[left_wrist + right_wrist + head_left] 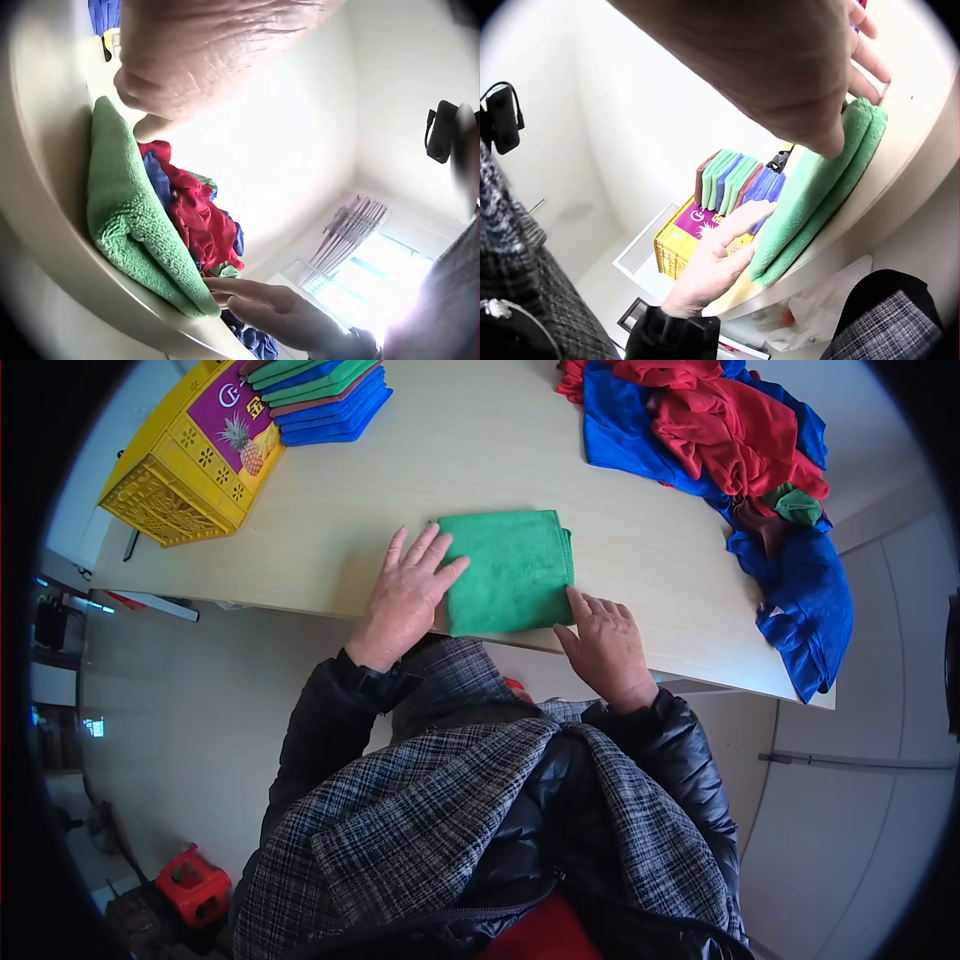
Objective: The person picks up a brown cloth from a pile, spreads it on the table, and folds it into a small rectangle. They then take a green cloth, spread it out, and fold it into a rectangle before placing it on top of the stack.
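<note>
At the pale worktop's [480, 450] near edge, left hand [405, 600] and right hand [605, 645] are pressing flat-fingered on a folded green terry cloth [515, 570]; a red-and-blue cloth heap [720, 430] is lying unfolded.

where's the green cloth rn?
Head view, centre: green cloth lies folded at the near edge of the table, left hand flat on its left side, right hand touching its near-right corner.
</note>
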`<state>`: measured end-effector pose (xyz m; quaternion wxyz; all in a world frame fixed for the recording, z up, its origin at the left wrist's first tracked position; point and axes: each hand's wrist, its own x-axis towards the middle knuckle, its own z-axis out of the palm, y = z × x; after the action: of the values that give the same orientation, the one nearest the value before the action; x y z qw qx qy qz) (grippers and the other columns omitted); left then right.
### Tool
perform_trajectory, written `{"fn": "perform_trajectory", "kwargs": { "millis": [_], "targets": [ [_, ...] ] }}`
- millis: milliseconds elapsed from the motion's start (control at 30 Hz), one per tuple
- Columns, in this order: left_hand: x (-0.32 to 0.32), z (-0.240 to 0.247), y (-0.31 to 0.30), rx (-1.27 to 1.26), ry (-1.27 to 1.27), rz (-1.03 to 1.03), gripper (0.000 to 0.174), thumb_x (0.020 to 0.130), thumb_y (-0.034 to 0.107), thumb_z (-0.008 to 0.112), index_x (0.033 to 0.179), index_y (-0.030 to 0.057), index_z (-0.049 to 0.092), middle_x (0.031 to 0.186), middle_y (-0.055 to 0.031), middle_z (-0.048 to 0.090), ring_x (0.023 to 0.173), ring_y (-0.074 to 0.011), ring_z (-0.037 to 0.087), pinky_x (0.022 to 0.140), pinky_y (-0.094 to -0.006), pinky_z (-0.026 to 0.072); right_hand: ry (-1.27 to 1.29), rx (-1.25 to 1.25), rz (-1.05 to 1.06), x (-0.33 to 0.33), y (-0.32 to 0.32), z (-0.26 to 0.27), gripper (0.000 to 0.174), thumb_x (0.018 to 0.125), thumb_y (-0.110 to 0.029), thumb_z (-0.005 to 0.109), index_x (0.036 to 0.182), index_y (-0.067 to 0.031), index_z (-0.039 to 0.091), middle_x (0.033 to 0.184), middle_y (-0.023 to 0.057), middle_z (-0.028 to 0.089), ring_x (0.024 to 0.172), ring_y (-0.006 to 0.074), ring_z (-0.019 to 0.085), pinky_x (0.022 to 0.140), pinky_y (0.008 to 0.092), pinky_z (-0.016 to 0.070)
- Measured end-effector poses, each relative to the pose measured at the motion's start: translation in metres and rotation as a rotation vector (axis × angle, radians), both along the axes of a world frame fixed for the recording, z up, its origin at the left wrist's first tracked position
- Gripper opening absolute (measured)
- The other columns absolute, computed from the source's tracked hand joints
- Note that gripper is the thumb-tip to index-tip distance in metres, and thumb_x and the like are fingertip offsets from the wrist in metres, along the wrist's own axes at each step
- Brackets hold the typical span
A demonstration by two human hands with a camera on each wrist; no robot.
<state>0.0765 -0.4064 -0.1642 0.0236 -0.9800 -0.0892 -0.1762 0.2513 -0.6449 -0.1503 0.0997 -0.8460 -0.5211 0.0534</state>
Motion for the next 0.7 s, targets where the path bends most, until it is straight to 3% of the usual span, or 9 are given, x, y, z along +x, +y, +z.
{"fn": "perform_trajectory", "kwargs": {
  "millis": [133, 167, 233, 400, 500, 700],
  "targets": [
    [0.010, -0.007, -0.001, -0.223, -0.084, 0.051, 0.041, 0.095, 0.015, 0.060, 0.135, 0.0069, 0.060, 0.148, -0.0158, 0.050, 0.145, -0.0326, 0.039, 0.122, -0.0527, 0.0226, 0.043, -0.085, -0.064, -0.006, 0.024, 0.043, 0.051, 0.095, -0.026, 0.062, 0.138, -0.0001, 0.052, 0.131, 0.0195, 0.062, 0.125, 0.0346, 0.056, 0.108, 0.0446, 0.0410],
    [0.015, -0.012, -0.005, -0.224, -0.082, 0.049, 0.041, 0.095, 0.015, 0.060, 0.135, 0.0069, 0.060, 0.148, -0.0158, 0.050, 0.145, -0.0326, 0.039, 0.122, -0.0527, 0.0226, 0.045, -0.086, -0.067, -0.004, 0.034, 0.034, 0.051, 0.095, -0.026, 0.062, 0.138, -0.0001, 0.052, 0.131, 0.0195, 0.062, 0.125, 0.0346, 0.056, 0.108, 0.0446, 0.0410],
    [0.031, -0.028, -0.020, -0.263, -0.108, 0.070, 0.048, 0.099, 0.025, 0.058, 0.141, 0.0042, 0.053, 0.152, -0.0159, 0.046, 0.146, -0.0327, 0.036, 0.122, -0.0530, 0.0218, -0.112, 0.294, 0.090, 0.003, 0.057, -0.002, 0.053, 0.097, -0.028, 0.060, 0.142, -0.0010, 0.049, 0.140, 0.0196, 0.056, 0.134, 0.0343, 0.050, 0.112, 0.0460, 0.0378],
    [0.037, -0.043, -0.023, -0.210, -0.040, 0.095, 0.065, 0.101, 0.040, 0.054, 0.151, 0.0014, 0.038, 0.159, -0.0155, 0.036, 0.149, -0.0324, 0.030, 0.122, -0.0534, 0.0206, -0.195, 0.295, 0.113, 0.006, 0.089, -0.045, 0.059, 0.100, -0.034, 0.056, 0.148, -0.0024, 0.044, 0.152, 0.0182, 0.046, 0.143, 0.0336, 0.040, 0.118, 0.0479, 0.0310],
    [0.037, -0.045, -0.023, -0.185, -0.041, 0.086, 0.066, 0.100, 0.044, 0.054, 0.150, 0.0016, 0.041, 0.158, -0.0158, 0.037, 0.148, -0.0328, 0.032, 0.121, -0.0538, 0.0225, -0.153, 0.216, 0.125, 0.009, 0.087, -0.051, 0.064, 0.102, -0.042, 0.050, 0.152, -0.0039, 0.039, 0.159, 0.0168, 0.037, 0.149, 0.0333, 0.031, 0.122, 0.0500, 0.0237],
    [0.038, -0.041, -0.026, -0.189, -0.027, 0.084, 0.067, 0.100, 0.045, 0.054, 0.149, 0.0017, 0.043, 0.158, -0.0159, 0.038, 0.147, -0.0328, 0.033, 0.120, -0.0544, 0.0234, -0.106, 0.211, 0.056, 0.010, 0.085, -0.054, 0.068, 0.102, -0.047, 0.048, 0.152, -0.0027, 0.039, 0.159, 0.0168, 0.037, 0.149, 0.0335, 0.031, 0.122, 0.0502, 0.0221]
  ]
}}
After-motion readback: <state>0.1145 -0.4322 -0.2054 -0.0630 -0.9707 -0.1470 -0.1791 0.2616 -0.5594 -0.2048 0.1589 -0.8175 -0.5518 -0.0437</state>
